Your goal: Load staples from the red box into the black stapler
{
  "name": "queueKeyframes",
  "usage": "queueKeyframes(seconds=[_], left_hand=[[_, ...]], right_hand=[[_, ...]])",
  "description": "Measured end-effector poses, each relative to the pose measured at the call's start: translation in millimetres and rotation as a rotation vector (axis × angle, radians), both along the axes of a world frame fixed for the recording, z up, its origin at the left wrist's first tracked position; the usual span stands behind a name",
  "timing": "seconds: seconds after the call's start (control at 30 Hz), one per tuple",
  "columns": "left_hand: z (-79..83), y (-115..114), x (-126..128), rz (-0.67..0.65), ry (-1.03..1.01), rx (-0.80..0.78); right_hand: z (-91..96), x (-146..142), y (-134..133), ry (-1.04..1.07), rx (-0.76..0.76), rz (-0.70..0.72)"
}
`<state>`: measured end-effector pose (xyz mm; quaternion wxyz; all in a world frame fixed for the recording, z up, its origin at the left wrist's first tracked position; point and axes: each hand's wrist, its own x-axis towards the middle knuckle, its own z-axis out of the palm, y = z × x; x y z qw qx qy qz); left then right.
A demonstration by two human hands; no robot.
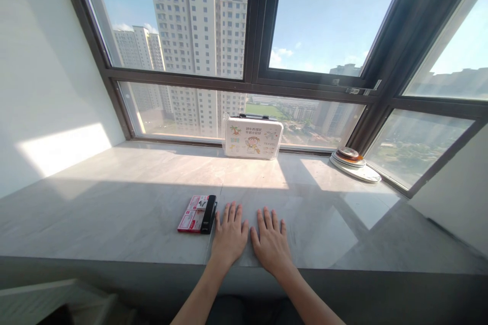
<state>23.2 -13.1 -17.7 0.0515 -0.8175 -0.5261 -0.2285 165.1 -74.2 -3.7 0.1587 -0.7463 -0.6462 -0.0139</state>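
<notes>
My left hand (229, 235) lies flat, palm down, on the grey marble sill (125, 223), its fingers stretched out and holding nothing. Beside it, my right hand (271, 239) rests the same way, fingers slightly spread, with a small gap between the two thumbs. Just left of my left hand are red-and-white printed flat boxes (190, 220), with a long black object (208, 215) like a stapler along their right side. A small white piece with a dark mark (202, 204) sits on top of the boxes. Whether my left little finger touches the black object, I cannot tell.
A white case (253, 138) with cartoon prints and a dark handle stands upright against the window. Stacked plates and dishes (348, 157) sit in the right back corner. Dark window frames (183, 79) border the sill. Below its front edge, a pale object (49, 297) shows at left.
</notes>
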Motion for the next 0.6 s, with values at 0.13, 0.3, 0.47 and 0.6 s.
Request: queueKeyframes(seconds=[0.13, 0.3, 0.47, 0.6], left_hand=[[0.3, -1.7, 0.7, 0.001, -0.004, -0.004], [0.5, -3.1, 0.5, 0.002, -0.021, -0.009], [2.0, -5.0, 0.3, 0.000, -0.023, -0.017], [3.0, -6.6, -0.3, 0.003, -0.025, -0.023]], right_hand=[[1.7, -0.2, -1.2, -0.017, -0.003, -0.009], [2.4, -1.8, -1.4, -0.007, -0.023, -0.010], [1.1, -2.7, -1.4, 0.018, -0.028, 0.006], [0.3, -2.8, -1.3, 0.014, -0.039, 0.005]])
